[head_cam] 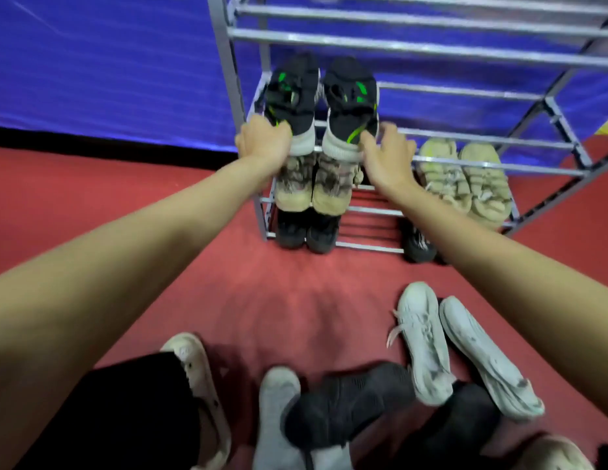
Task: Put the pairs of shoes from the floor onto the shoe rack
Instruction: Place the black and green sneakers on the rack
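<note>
Black-and-green shoes at the shoe rack [431, 49]

Left hand [263, 140] grips the left shoe's [292, 96] heel; right hand [385, 154], fingers loosely spread, touches the right shoe's [350, 103] heel.

Shoe rack [414, 45] of glossy silver metal bars; black knit-cloth sneakers [343, 412]; matt white synthetic shoes [428, 340]; matt red carpet-like floor [279, 300]; smooth blue sheet backdrop [109, 62].

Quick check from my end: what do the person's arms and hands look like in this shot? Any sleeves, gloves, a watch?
Both forearms are bare as far as the frame shows: no sleeves, gloves, watch or rings visible on the left hand or the right hand. The picture is slightly blurred, so small items could be missed.
</note>
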`<state>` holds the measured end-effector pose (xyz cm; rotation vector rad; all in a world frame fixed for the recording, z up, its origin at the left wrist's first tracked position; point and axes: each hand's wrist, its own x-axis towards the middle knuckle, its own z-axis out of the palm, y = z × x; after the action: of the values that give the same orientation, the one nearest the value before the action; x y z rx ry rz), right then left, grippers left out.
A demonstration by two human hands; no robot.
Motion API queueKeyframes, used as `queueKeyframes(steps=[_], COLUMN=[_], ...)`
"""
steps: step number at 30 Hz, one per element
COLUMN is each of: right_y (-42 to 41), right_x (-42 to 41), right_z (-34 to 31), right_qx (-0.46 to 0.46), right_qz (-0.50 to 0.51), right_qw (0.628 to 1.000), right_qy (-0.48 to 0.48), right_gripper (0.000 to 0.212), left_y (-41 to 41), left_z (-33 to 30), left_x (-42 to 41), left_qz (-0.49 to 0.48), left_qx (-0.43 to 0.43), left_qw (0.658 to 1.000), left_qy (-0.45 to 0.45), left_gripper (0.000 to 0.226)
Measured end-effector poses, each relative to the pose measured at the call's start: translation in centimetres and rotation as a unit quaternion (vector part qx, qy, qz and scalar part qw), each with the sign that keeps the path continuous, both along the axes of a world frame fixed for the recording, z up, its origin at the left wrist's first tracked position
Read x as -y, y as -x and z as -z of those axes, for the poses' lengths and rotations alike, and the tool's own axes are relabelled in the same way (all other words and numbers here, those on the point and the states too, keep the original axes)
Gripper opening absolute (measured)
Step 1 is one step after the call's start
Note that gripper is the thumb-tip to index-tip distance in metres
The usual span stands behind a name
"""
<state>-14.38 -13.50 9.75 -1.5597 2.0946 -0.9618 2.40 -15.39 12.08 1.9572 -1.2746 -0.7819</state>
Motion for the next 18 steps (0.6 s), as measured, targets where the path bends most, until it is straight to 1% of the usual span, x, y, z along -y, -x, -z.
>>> queueKeyframes(steps=[3,5,7,11,14,16,18], right_y=[0.4,0.6,0.9,2.5,4.7,6.3,7.5], right_x=[-4.1,-7.4,-11.0,-17.6,-22.2,-25.4,-28.6], right_z=[0.8,2.0,3.6,8.0,11.5,13.9,16.4], right_qx=[-0.021,-0.013,0.010,0.019,0.025,0.012,-0.033], right_qz=[-0.021,-0.037,-0.051,-0.053,-0.019,0.001,-0.008], right_qw=[0.998,0.996,0.997,0.998,0.995,0.986,0.963], right_qy=[0.059,0.075,0.064,-0.022,-0.098,-0.166,-0.266], right_gripper=[0.034,0.031,0.030,0.034,0.038,0.038,0.041], left_y=[-0.1,0.0,0.5,2.2,3.3,3.8,4.3], left_z=[1.2,2.9,5.1,10.1,14.2,16.9,19.4], left_x=[-3.2,-5.9,-8.8,-14.6,-18.9,-22.0,-25.1], left_qz=[0.013,0.033,0.059,0.144,0.208,0.255,0.315], left_qx=[0.071,0.086,0.078,0.052,0.062,0.089,0.121], left_qw=[0.997,0.995,0.995,0.988,0.973,0.953,0.917], left_qy=[0.025,0.044,0.033,-0.036,-0.080,-0.139,-0.212], left_gripper=[0.042,0.041,0.040,0.037,0.032,0.033,0.038])
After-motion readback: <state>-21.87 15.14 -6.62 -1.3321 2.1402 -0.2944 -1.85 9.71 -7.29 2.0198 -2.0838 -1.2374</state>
